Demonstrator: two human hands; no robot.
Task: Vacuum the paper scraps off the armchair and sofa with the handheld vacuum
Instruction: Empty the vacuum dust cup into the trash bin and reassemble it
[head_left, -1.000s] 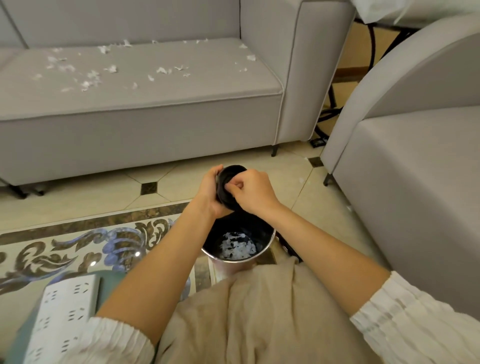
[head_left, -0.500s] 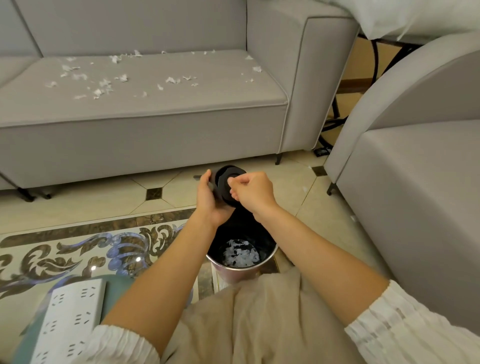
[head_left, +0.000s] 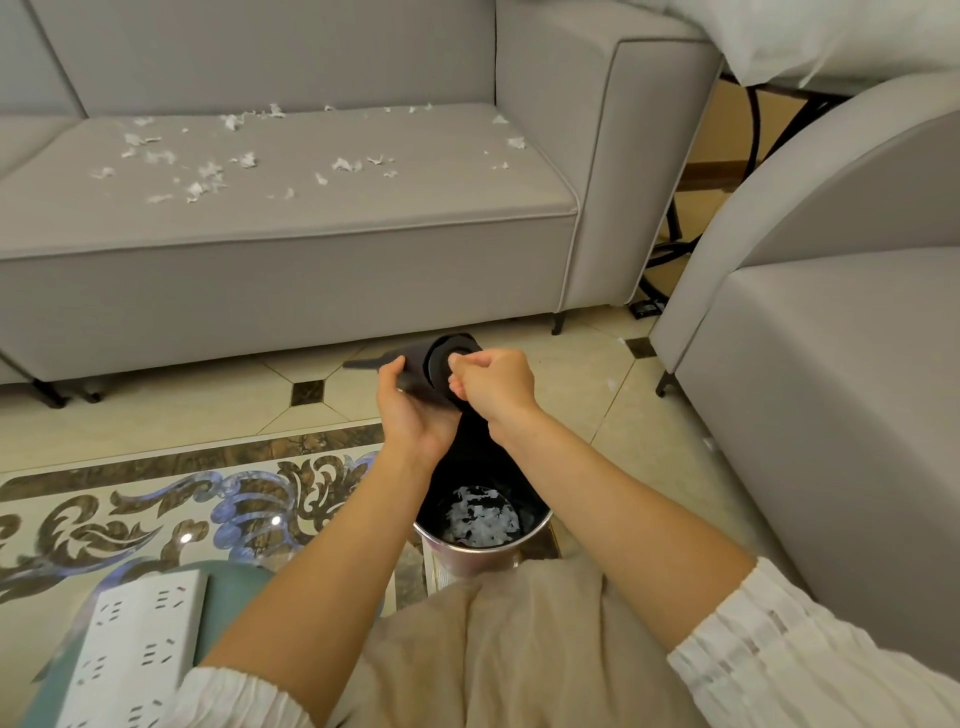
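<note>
My left hand cups handheld vacuum, nozzle at 9 o'clock | my right hand pinches its cap | bin at 6 | paper scraps on sofa at 11

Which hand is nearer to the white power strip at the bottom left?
Left. The left hand holds the black vacuum on the side toward the power strip; the right hand grips the vacuum's round end, farther to the right.
</note>
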